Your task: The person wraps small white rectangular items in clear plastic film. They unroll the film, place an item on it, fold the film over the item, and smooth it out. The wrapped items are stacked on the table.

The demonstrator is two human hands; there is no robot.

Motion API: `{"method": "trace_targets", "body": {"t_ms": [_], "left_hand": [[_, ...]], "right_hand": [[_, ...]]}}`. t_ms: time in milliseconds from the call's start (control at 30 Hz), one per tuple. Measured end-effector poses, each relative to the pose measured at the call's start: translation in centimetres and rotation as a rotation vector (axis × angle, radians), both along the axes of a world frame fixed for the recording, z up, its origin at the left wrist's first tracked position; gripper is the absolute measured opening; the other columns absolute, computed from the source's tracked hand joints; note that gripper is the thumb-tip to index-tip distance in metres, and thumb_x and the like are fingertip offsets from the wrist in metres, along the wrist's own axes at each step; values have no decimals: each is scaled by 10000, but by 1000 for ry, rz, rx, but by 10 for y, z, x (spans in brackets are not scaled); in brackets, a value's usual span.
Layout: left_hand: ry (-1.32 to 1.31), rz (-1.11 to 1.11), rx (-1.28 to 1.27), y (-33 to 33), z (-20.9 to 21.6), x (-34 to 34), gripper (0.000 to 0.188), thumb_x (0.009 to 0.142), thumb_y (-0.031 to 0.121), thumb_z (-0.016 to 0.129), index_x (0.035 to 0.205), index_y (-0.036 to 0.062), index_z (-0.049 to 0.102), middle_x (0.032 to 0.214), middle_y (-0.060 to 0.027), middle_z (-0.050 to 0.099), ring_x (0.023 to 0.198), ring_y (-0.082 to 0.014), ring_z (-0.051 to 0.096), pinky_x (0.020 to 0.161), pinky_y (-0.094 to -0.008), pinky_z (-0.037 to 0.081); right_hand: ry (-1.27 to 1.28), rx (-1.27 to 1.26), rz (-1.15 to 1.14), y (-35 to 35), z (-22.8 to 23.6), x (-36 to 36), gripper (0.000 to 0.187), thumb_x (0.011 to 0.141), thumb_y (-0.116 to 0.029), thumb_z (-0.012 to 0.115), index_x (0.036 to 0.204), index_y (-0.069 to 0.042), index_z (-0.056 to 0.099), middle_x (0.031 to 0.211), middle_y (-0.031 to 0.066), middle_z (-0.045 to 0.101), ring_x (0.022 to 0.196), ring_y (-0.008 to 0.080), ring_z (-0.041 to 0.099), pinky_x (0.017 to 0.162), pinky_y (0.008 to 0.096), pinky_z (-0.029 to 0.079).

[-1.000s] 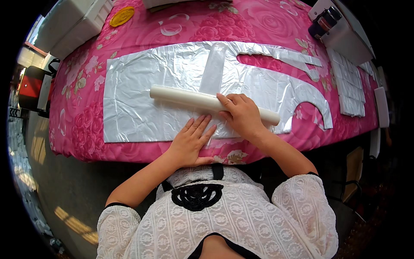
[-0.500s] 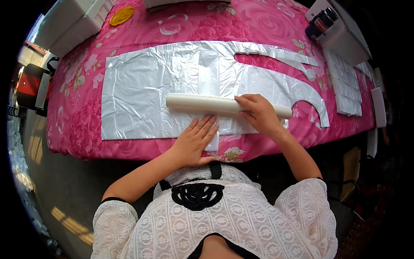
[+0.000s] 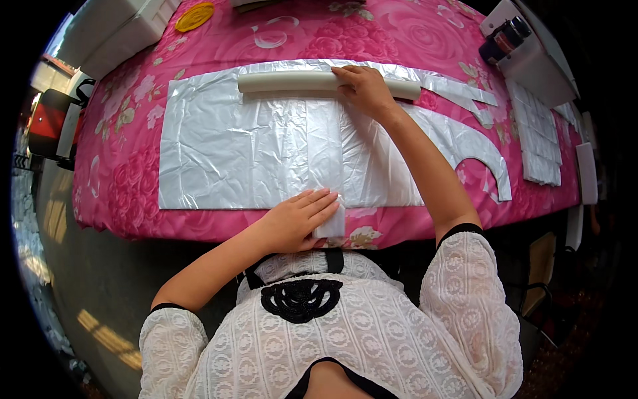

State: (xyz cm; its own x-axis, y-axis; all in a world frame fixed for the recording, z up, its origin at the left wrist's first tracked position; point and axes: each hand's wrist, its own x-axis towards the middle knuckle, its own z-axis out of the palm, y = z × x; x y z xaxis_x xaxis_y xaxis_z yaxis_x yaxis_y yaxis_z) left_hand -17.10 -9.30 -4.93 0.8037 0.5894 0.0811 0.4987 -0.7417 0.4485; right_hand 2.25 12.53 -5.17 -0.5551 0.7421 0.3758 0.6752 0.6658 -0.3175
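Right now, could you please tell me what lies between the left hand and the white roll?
In the head view, the silvery plastic sheet lies between the left hand and the white roll, with a translucent strip running across it.

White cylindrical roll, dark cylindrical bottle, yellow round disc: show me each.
White cylindrical roll [image 3: 292, 82]: head view, left half.
Dark cylindrical bottle [image 3: 498, 46]: head view, body.
Yellow round disc [image 3: 195, 17]: head view, centre.
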Motion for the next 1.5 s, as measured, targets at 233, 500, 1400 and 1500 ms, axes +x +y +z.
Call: {"method": "trace_targets", "body": {"t_ms": [233, 500, 1400, 1500], "left_hand": [[-95, 1, 204, 1, -21, -4, 462, 683, 121, 580, 1118, -9, 500, 1217, -135, 481, 1160, -256, 439, 980, -372, 348], [-253, 83, 190, 12, -7, -7, 485, 627, 73, 604, 1101, 16, 522, 1169, -130, 515, 1128, -257, 466, 955, -374, 373], [146, 477, 134, 34, -21, 23, 660, 836, 361, 448, 1322, -36, 241, 1397, -178, 217, 1308, -283, 192, 1063, -410, 132], [138, 471, 157, 34, -21, 22, 652, 832, 347, 463, 1314, -40, 256, 1389, -179, 236, 1302, -283, 209, 1059, -401, 151]], "right_hand": [[-23, 22, 175, -72, 5, 6, 598, 646, 84, 504, 1220, -77, 460, 1275, 106, 433, 1227, 294, 340, 1001, 382, 311], [6, -267, 439, -164, -2, 13, 495, 655, -40, 582, 1143, -35, 500, 1269, 126, 434, 1205, 293, 376, 988, 387, 328], [172, -788, -306, -122, 18, -7, 350, 707, -190, 650, 990, 6, 584, 805, 129, 639, 733, 206, 619, 675, 292, 477], [101, -7, -186, -131, -2, -6, 460, 719, -185, 654, 1126, -25, 509, 1100, 159, 553, 1033, 247, 522, 883, 335, 408]]}}
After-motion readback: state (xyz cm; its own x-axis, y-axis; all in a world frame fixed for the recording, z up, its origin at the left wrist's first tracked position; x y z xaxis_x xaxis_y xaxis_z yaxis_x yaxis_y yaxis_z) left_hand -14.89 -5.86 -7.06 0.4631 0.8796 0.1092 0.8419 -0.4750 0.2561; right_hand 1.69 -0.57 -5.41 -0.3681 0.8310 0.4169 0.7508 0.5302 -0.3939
